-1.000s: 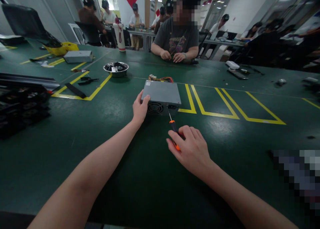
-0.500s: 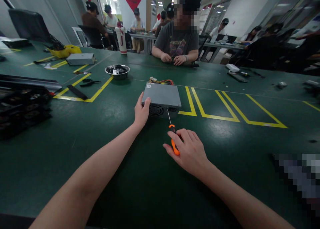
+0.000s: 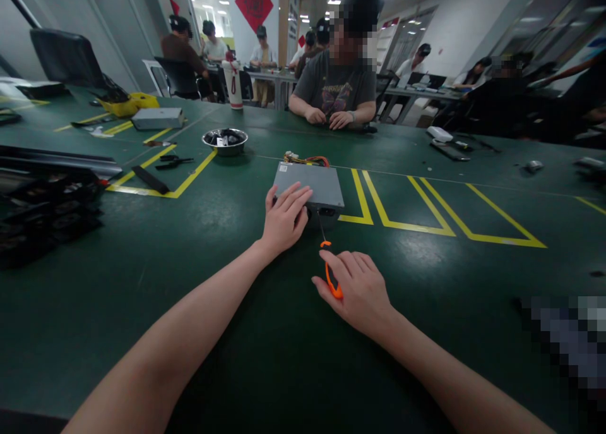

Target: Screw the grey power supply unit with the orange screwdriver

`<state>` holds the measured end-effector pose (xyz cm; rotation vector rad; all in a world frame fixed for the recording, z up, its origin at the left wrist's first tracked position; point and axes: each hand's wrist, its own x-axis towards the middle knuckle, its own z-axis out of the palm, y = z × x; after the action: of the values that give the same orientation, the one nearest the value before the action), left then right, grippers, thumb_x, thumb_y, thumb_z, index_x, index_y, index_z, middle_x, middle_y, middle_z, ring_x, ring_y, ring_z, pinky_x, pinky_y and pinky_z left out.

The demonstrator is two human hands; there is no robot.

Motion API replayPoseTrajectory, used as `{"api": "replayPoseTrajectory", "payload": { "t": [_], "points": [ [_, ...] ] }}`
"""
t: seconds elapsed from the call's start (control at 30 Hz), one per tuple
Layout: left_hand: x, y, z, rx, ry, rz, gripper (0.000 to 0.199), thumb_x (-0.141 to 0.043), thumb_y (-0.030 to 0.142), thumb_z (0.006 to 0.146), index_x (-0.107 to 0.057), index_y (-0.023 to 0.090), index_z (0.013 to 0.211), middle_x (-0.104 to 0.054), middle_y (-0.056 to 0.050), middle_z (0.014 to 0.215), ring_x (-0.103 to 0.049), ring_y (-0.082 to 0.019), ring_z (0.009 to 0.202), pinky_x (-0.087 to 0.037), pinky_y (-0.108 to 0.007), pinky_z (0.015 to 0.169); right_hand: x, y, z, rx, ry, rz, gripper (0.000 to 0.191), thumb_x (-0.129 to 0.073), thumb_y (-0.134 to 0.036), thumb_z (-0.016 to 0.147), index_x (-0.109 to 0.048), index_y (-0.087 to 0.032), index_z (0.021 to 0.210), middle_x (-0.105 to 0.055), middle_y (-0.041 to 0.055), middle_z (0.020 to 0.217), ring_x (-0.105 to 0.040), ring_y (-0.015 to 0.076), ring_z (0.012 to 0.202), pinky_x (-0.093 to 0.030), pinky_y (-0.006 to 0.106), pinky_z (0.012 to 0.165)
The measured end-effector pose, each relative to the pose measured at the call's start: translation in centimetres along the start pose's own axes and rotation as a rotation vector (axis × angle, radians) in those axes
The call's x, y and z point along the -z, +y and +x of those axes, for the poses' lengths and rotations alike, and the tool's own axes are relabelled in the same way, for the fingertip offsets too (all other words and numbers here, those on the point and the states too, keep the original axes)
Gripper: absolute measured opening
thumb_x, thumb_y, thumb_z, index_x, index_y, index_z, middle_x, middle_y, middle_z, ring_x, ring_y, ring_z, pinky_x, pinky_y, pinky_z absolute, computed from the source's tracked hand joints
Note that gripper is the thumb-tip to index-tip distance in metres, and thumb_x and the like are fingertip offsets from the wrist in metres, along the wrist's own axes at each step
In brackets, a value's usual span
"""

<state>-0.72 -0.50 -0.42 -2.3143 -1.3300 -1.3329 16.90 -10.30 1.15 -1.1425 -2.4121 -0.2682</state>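
A grey computer power supply (image 3: pixel 326 184) rests on the green table, its fan and socket side facing me and a bundle of coloured cables (image 3: pixel 307 160) behind it. My left hand (image 3: pixel 284 222) holds it at the near left: fingers lie across the top edge, the thumb is by the front face, and most of the fan grille is covered. In my right hand (image 3: pixel 362 289) is a screwdriver (image 3: pixel 334 282) with an orange and black handle. Its thin shaft points up at the front face beside the socket; whether the tip sits in a screw I cannot make out.
Yellow tape (image 3: pixel 416 230) marks boxes on the table. A metal bowl (image 3: pixel 225 142) of dark parts stands back left, near black pieces (image 3: pixel 150 179). Stacked dark parts (image 3: pixel 47 200) lie at far left. Across the table sits a person (image 3: pixel 334 86); a bottle (image 3: pixel 233 83) stands nearby.
My left hand has shifted from the power supply's left side onto its top front edge, now covering the fan grille. The screwdriver stays against the front face, with my right hand still around its handle.
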Motion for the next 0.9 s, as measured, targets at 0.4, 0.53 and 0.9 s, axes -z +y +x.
{"api": "replayPoseTrajectory", "payload": {
  "t": [0.4,0.53,0.9],
  "points": [
    [-0.08,0.18,0.04,0.025,-0.029,0.045,0.034,-0.045,0.021,0.084,-0.051,0.025,0.117,-0.056,-0.002,0.124,-0.045,-0.019,0.117,-0.021,-0.040,0.100,-0.33,0.08,-0.10,-0.049,0.003,0.049,0.043,-0.047,-0.044,0.083,-0.052,-0.012,0.111,-0.057,0.0078,0.086,-0.052,0.0171,0.077,-0.041,0.033,0.073],
    [-0.11,0.21,0.06,0.029,-0.025,0.043,0.033,-0.045,0.021,0.084,-0.052,0.026,0.115,-0.056,-0.002,0.123,-0.046,-0.019,0.117,-0.022,-0.040,0.100,-0.38,0.14,-0.25,-0.051,0.035,0.052,0.029,-0.045,-0.029,0.085,-0.052,-0.011,0.107,-0.059,0.0071,0.083,-0.054,0.0152,0.073,-0.042,0.033,0.073],
    [-0.14,0.22,0.08,0.030,-0.030,0.034,0.034,-0.045,0.021,0.083,-0.052,0.026,0.115,-0.056,-0.002,0.124,-0.046,-0.020,0.116,-0.021,-0.040,0.100,0.26,-0.11,0.12,-0.054,0.051,0.010,0.037,-0.046,-0.033,0.085,-0.050,-0.008,0.112,-0.059,0.0059,0.081,-0.052,0.0139,0.070,-0.039,0.032,0.077]
  ]
}}
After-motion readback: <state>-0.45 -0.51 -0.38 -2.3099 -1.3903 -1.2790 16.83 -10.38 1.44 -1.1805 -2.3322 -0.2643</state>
